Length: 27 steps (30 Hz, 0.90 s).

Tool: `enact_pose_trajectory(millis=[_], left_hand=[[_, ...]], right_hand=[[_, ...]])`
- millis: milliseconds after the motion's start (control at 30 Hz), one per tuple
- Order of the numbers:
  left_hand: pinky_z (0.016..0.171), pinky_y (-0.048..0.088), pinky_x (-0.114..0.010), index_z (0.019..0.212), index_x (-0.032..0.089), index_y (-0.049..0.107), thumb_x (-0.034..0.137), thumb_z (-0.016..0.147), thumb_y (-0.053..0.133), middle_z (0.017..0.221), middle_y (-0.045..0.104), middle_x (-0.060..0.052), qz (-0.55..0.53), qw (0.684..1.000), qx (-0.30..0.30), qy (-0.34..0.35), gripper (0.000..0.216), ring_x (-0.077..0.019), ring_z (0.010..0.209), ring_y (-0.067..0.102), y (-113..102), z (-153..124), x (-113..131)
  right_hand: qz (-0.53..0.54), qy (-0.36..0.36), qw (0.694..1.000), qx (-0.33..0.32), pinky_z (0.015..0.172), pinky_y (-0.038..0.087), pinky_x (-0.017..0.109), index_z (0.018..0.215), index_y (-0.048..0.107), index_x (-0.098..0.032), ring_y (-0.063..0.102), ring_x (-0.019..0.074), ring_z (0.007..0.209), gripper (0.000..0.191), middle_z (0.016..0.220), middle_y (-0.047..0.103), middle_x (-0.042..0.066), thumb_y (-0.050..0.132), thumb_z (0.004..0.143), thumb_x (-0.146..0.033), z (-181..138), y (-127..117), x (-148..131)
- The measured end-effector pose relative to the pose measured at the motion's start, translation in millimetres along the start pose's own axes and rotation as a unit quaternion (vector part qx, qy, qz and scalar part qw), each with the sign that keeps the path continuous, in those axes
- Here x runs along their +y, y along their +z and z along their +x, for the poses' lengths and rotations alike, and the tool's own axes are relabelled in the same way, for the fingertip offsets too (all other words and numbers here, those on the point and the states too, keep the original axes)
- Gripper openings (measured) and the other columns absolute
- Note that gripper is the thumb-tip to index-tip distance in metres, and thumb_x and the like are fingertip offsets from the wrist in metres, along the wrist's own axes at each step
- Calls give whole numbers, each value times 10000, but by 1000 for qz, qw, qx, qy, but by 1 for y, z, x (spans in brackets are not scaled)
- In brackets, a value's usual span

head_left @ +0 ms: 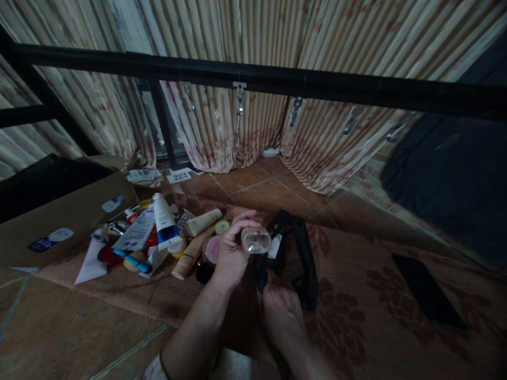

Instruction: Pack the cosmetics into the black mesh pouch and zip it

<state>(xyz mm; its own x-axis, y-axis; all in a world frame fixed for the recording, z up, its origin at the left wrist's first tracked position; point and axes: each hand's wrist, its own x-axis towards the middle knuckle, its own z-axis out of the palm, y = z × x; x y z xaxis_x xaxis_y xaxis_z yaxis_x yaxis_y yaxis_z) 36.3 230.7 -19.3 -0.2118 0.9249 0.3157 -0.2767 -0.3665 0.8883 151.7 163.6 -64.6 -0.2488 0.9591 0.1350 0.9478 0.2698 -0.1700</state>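
Observation:
My left hand [233, 252] is closed round a small clear bottle [256, 241], whose rounded end faces me. Below it, my right hand [282, 306] is closed on the near edge of a black open bag [306, 248]. A white item [274, 246] shows inside the bag. To the left lies a pile of cosmetics: a white and blue tube [164, 219], a beige tube [194, 253], a pale pink tube [91, 258], a blue slim item [132, 260] and a pink round jar [212, 249] close to my left wrist.
A cardboard box [79, 219] with black material in it stands at the left. On the patterned mat [348, 311], a dark flat rectangle [428, 290] lies to the right. A black rail [198, 66] crosses before striped curtains [253, 31]. Papers [179, 176] lie on the tiles.

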Motion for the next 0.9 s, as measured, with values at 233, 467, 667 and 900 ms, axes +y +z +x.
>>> enact_pose_trajectory(millis=[233, 467, 667, 900], left_hand=[[930, 412, -308, 820, 208, 723, 112, 594, 764, 1127, 638, -65, -30, 999, 9, -28, 249, -230, 1105, 550, 1, 1, 0], [850, 450, -284, 866, 197, 704, 93, 544, 751, 937, 694, -18, -113, 988, 33, -104, 342, -197, 945, 616, 2, 0, -4], [717, 490, -318, 906, 146, 655, 201, 685, 608, 937, 692, -64, -265, 933, 20, -243, 233, -187, 821, 628, 2, 2, 5], [435, 371, -184, 931, 161, 613, 331, 726, 659, 857, 640, -50, -304, 913, 8, -272, 270, -87, 569, 514, -4, 5, 13]], right_hand=[[-12, -5, 1000, 8, 695, 393, 271, 1025, 583, -158, 636, 175, 748, 211, 852, 675, 58, 505, 849, -72, -2, 0, 0], [-21, -12, 1000, 9, 685, 400, 281, 998, 585, -169, 635, 180, 734, 197, 828, 668, 49, 511, 845, -68, -1, -2, -1], [-21, -3, 1000, 2, 677, 399, 285, 964, 596, -170, 629, 191, 730, 169, 819, 667, 47, 518, 843, -80, 0, -2, -1], [-5, -15, 1000, 6, 682, 389, 272, 998, 597, -176, 627, 176, 737, 250, 848, 673, 43, 487, 827, -30, -1, -6, -2]])
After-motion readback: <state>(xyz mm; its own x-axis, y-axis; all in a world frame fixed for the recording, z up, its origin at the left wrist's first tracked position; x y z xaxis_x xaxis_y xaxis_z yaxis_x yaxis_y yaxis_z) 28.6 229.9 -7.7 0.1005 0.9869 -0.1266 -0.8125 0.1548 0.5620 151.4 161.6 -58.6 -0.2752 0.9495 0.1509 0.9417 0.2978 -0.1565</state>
